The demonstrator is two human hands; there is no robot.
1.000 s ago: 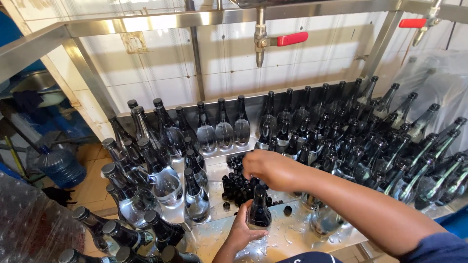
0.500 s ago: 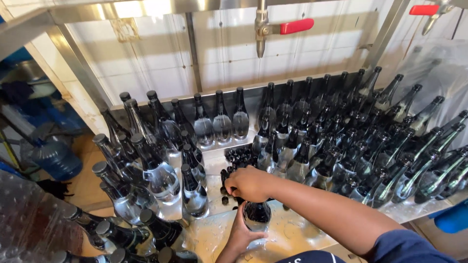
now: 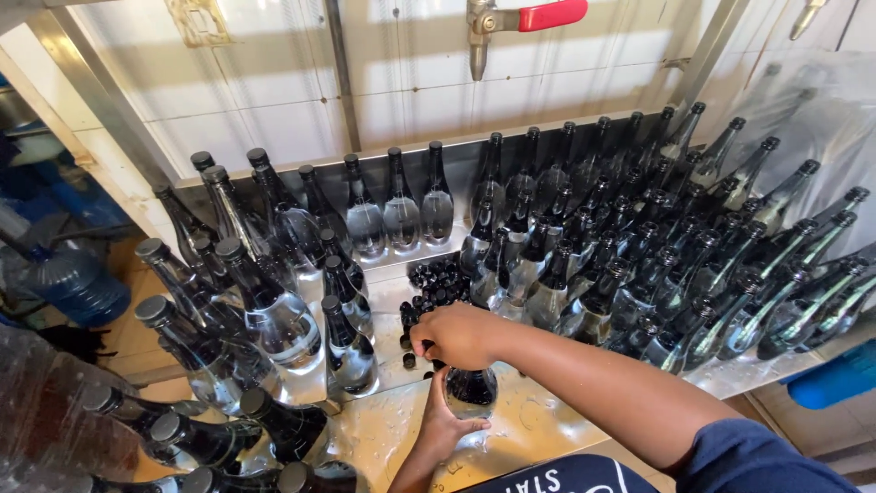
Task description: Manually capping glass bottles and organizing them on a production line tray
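Observation:
My left hand (image 3: 441, 431) grips the lower body of a clear glass bottle (image 3: 471, 391) that stands on the wet metal counter (image 3: 383, 429). My right hand (image 3: 459, 334) is closed over the top of that bottle, covering its neck and cap. Just behind my right hand lies a heap of loose black caps (image 3: 432, 286). Capped bottles stand all around: a group on the left (image 3: 265, 310) and a dense crowd on the right (image 3: 657, 265).
A row of capped bottles (image 3: 401, 205) lines the tiled back wall. A pipe valve with a red handle (image 3: 547, 15) hangs above. A large blue water jug (image 3: 78, 283) sits on the floor at left. A blue container (image 3: 835, 379) is at the right edge.
My right hand came down from above the cap heap onto the top of the bottle. The view shifted slightly; my left hand kept its hold.

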